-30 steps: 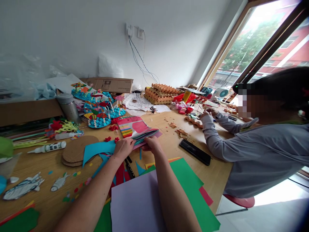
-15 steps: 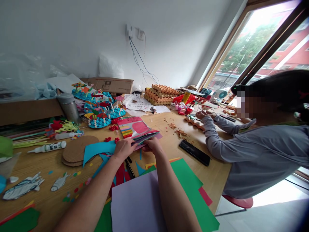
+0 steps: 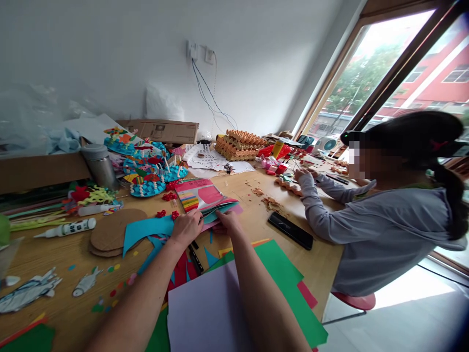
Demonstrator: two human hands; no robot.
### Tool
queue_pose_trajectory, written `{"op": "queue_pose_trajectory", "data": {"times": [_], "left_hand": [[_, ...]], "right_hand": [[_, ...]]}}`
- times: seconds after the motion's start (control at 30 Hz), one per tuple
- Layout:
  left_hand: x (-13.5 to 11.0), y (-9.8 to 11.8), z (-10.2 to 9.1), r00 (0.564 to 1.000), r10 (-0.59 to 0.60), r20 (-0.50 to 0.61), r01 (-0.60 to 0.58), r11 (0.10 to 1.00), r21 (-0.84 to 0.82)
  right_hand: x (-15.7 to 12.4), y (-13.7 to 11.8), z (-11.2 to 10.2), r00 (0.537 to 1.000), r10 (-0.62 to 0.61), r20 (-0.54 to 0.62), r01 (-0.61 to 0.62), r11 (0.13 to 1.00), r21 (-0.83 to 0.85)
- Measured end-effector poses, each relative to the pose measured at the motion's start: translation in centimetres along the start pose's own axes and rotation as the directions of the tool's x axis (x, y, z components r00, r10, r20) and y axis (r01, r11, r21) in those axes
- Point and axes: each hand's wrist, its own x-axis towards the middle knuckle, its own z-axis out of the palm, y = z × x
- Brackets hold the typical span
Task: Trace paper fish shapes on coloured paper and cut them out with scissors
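**Coloured paper stack pinched in both hands on a wooden worktable**

The person's bare forearms reach forward over a lavender sheet lying on green card. The left hand and right hand meet at the near edge of the stack, which lies at a slant on the table, with a pink cover and rainbow-striped panel on top and teal sheets beneath. The left fingers are together, clamped on the stack's near edge. The right fingers are also together, pinching the edge just beside them.

Just below the hands, black marker pens lie among red and blue paper offcuts. To the left, a cut blue paper shape overlaps stacked cardboard cut-outs, near a white glue bottle and a silver paper fish. To the right lies a black smartphone.

Farther right, a seated person in a grey hooded top has both hands on an orange egg-carton strip. Beyond the stack are blue paper-plate crafts, a steel flask, stacked egg trays and a cardboard box.
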Motion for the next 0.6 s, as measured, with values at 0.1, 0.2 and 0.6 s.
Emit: {"op": "queue_pose_trajectory", "data": {"times": [0.1,0.2,0.6], "left_hand": [[0.07,-0.03,-0.03,1.0,-0.019,0.006,0.019,1.0,0.023],[0.21,-0.17,0.1,0.999,-0.048,0.008,0.048,0.998,0.038],[0.09,-0.13,0.24,0.998,0.005,0.069,-0.007,0.999,0.031]], "right_hand": [[0.15,-0.01,0.16,1.0,0.002,-0.015,-0.002,1.0,-0.011],[0.29,0.17,0.39,0.999,0.0,-0.034,0.0,1.0,-0.016],[0.24,-0.27,0.89,0.997,0.007,-0.074,-0.012,0.997,-0.074]]}}
